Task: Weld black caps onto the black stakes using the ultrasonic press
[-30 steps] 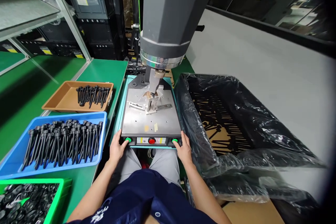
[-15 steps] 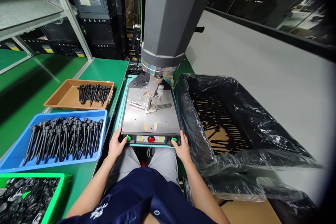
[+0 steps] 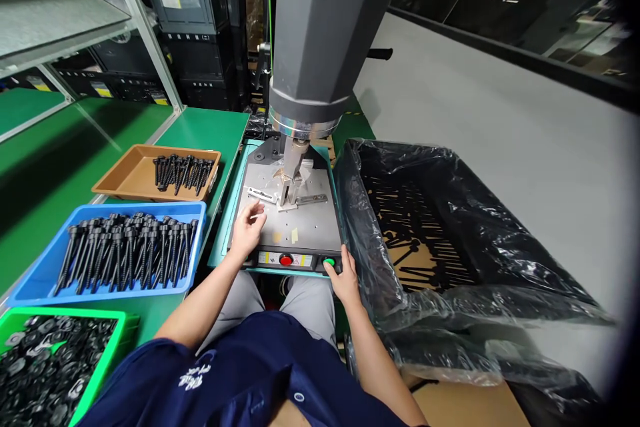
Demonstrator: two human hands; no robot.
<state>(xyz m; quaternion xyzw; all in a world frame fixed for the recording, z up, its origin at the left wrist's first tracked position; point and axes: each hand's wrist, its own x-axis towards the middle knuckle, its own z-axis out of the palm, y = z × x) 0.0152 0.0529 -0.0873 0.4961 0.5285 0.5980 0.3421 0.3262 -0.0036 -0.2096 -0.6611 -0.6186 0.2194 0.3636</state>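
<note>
My left hand [image 3: 249,229] is over the left part of the metal plate [image 3: 310,228], its fingers bent and a little apart, nothing visible in them. At the front right corner of the machine, my right hand [image 3: 345,273] has its thumb at the green button [image 3: 329,262] and its fingers spread along the side. A red button [image 3: 285,260] sits at the middle of the front panel. The machine's tip [image 3: 294,157] reaches down to a small metal fixture [image 3: 289,195] on the plate. Whether a part sits in the fixture is too small to tell.
At the left stand a brown tray [image 3: 125,173] and a blue tray [image 3: 43,273] of black screw-like parts, and a green bin [image 3: 107,363] of small black pieces. A plastic-lined box [image 3: 500,247] with black parts stands at the right.
My left hand has left the front left corner and its green button and moved up over the plate. My right hand has stayed at its button. The view has shifted slightly.
</note>
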